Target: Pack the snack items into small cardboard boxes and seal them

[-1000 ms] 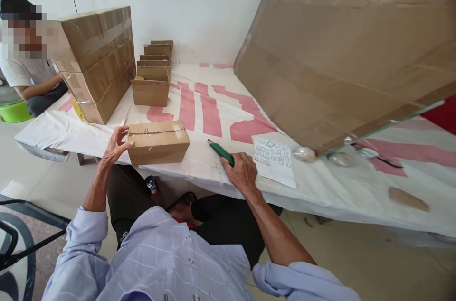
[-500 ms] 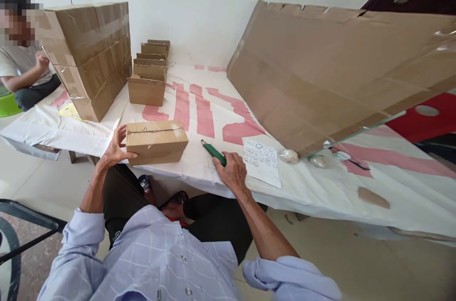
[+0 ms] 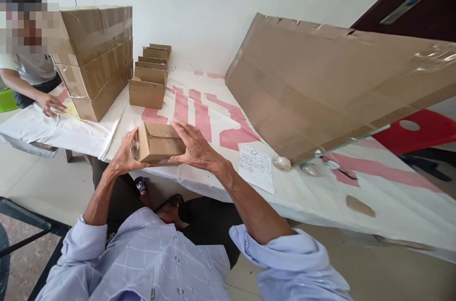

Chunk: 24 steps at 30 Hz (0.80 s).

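Note:
A small brown cardboard box [image 3: 159,141] is lifted and tilted at the table's near edge, held from both ends. My left hand [image 3: 124,155] grips its left end with curled fingers. My right hand [image 3: 195,146] is wrapped over its top and right side. The green-handled knife seen earlier is out of sight. A white sheet of small stickers [image 3: 255,166] lies just right of my right hand on the white cloth with red letters [image 3: 206,116] that covers the table.
A tall taped carton [image 3: 98,54] stands at the back left, a row of small open boxes [image 3: 149,85] beside it. A large flat cardboard sheet [image 3: 320,82] leans over the right. Small clear objects [image 3: 282,164] lie under its edge. A co-worker's hand [image 3: 50,102] rests at far left. A red chair [image 3: 420,130] stands at the right.
My right hand has left the green knife and moved left onto the box. Both hands have lifted and turned the box off the table. The co-worker's hand came down onto the table.

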Motion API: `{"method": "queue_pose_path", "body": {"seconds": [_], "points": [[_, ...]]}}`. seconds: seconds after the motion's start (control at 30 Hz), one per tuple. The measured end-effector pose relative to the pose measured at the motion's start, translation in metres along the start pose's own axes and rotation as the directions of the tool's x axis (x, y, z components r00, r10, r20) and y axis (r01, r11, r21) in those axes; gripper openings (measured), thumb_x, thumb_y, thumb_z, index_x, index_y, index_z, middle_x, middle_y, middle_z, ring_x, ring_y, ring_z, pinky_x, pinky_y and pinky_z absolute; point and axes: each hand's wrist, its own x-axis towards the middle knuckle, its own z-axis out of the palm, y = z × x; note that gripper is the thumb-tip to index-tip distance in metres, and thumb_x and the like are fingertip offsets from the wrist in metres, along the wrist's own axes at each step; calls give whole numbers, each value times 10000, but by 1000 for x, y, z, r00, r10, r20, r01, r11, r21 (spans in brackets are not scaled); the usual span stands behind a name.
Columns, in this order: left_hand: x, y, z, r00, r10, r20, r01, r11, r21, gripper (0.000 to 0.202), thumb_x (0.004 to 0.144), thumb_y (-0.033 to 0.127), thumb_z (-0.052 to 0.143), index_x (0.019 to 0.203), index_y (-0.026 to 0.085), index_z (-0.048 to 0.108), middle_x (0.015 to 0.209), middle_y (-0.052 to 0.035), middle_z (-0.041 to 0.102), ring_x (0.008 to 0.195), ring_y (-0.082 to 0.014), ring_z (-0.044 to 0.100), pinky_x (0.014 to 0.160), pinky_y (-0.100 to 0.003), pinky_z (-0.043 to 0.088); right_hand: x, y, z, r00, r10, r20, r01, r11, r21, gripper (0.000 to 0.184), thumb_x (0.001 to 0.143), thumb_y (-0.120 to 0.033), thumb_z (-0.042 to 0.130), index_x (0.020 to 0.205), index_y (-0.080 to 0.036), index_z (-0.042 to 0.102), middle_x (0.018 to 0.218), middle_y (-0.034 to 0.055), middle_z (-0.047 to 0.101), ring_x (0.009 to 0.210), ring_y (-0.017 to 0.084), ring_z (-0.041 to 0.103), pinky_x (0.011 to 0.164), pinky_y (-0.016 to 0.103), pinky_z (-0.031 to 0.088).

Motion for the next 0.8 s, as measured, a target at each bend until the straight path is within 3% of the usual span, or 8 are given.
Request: {"method": "queue_pose_path", "body": {"seconds": [0.13,0.23,0.43,0.57,0.63,0.7,0.8], "points": [[6,19,14,997,70,-32,-69,998,5,1321,628,490,1046,1738,215,383,1653,-206,516,1558,-469,471,1331,-637,379,-12,12,3,999,50,17,-51,997,54,1214,885,-503,908,1841,-305,187,1798,178,411,1652,435,414,1346,671,377],[11,23,21,995,90,-46,-91,996,-14,1353,599,509,1068,1730,206,389,1654,-220,505,1567,-496,459,1337,-667,359,-23,20,1,999,52,-15,-51,996,75,1231,865,-469,935,1838,-326,196,1792,161,426,1663,421,409,1357,650,380],[13,29,26,991,132,-22,-131,991,13,1287,601,433,1057,1706,217,433,1682,-216,485,1592,-506,427,1343,-676,351,-32,22,-8,996,87,-14,-84,987,136,1202,875,-604,915,1831,-327,241,1803,161,411,1678,413,392,1365,631,382],[11,37,31,988,145,-46,-142,988,61,1251,616,425,1038,1694,219,438,1664,-223,505,1572,-500,453,1328,-701,356,-31,4,-31,994,97,-50,-85,977,196,1135,885,-746,851,1798,-314,332,1763,159,457,1645,424,436,1320,650,442],[12,43,34,990,134,-53,-129,988,86,1245,616,433,1037,1690,230,440,1654,-224,516,1561,-496,468,1308,-711,374,-27,-13,-47,984,63,-165,-34,984,173,974,925,-736,815,1725,-304,466,1689,159,541,1581,422,506,1283,655,479],[13,50,37,990,125,-57,-118,986,114,1253,608,439,1042,1687,226,442,1649,-231,523,1562,-503,469,1286,-717,395,-19,-35,-61,962,-8,-274,34,995,92,685,998,-617,785,1585,-298,632,1561,151,649,1470,404,590,1240,644,513],[15,60,45,989,129,-73,-116,981,156,1275,590,453,1060,1682,223,443,1649,-238,538,1570,-518,463,1262,-725,413,-5,-63,-70,949,-135,-285,122,990,-65,280,1057,-354,726,1317,-275,790,1330,129,755,1266,356,668,1151,589,556]]}}
